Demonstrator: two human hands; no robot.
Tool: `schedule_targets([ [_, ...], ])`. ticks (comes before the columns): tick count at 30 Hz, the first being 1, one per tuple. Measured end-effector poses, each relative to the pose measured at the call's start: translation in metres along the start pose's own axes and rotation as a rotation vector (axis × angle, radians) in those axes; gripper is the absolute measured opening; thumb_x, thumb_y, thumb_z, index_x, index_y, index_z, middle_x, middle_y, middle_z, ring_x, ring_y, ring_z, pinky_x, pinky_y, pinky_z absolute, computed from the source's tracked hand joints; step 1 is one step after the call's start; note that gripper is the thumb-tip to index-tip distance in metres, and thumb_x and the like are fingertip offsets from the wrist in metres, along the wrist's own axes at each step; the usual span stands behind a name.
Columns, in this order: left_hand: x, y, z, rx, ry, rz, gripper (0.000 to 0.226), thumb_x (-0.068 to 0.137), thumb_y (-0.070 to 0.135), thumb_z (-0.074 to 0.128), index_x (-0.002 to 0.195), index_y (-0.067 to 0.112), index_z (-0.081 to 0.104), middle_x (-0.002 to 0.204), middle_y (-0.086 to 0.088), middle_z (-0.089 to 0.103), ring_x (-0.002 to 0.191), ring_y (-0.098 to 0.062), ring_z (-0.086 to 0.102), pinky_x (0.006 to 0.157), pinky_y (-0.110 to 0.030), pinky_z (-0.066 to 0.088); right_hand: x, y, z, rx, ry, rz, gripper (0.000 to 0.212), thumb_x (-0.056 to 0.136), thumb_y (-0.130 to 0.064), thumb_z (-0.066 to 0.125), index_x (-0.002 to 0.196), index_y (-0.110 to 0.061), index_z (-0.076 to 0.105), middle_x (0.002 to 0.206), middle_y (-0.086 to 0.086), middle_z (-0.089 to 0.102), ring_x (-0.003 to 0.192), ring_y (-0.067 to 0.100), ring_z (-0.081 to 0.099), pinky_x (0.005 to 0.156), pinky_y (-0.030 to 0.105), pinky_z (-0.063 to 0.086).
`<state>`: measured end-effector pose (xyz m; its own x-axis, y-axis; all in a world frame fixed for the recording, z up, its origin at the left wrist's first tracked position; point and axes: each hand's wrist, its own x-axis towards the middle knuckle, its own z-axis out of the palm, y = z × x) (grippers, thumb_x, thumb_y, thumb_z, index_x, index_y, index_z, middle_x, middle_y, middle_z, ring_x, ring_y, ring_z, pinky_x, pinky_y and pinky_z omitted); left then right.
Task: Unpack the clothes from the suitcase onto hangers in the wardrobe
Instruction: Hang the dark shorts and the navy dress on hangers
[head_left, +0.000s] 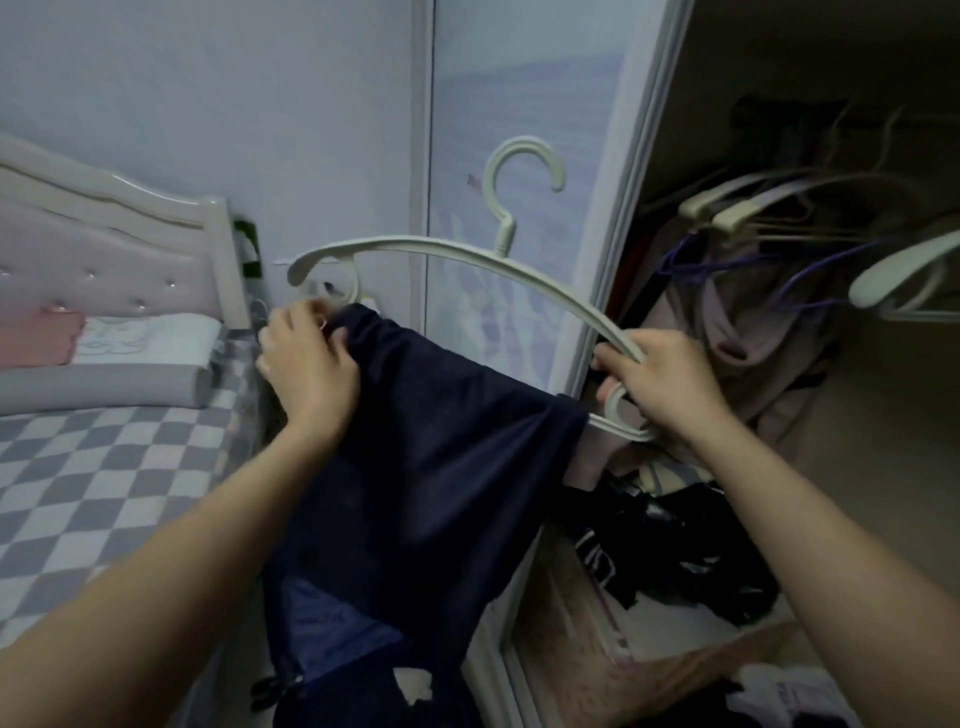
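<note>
While the dark navy garment (415, 441) hangs over the lower bar of the white hanger (467, 260), it wants evening out before hanging, I judge. Left hand (306, 358), beside the bed (104, 441): fingers curled, grip pinching the garment's upper edge. Right hand (660, 384), at the open wardrobe (779, 312): grip clenched round the hanger's end.

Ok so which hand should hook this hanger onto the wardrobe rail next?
Probably the right hand: it already grips the white hanger at the end nearest the open wardrobe. The left hand holds the navy garment by the bed.
</note>
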<state>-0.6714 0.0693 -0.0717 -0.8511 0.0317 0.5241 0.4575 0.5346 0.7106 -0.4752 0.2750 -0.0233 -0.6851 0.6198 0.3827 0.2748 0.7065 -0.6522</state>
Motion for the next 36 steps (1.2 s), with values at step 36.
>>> schedule_targets([
  [36,-0.196,-0.167,0.087,0.165,-1.015,-0.090,0.015,0.092,0.012,0.042,0.101,0.006,0.051,0.109,-0.013,0.059,0.096,-0.032,0.056,0.072,-0.033,0.040,-0.054,0.087,0.142,0.256,-0.136,0.318,0.013,0.083,-0.014,0.066,0.070,-0.016,0.063,0.056,-0.002,0.059,0.039,-0.002,0.045,0.044,0.011,0.036],
])
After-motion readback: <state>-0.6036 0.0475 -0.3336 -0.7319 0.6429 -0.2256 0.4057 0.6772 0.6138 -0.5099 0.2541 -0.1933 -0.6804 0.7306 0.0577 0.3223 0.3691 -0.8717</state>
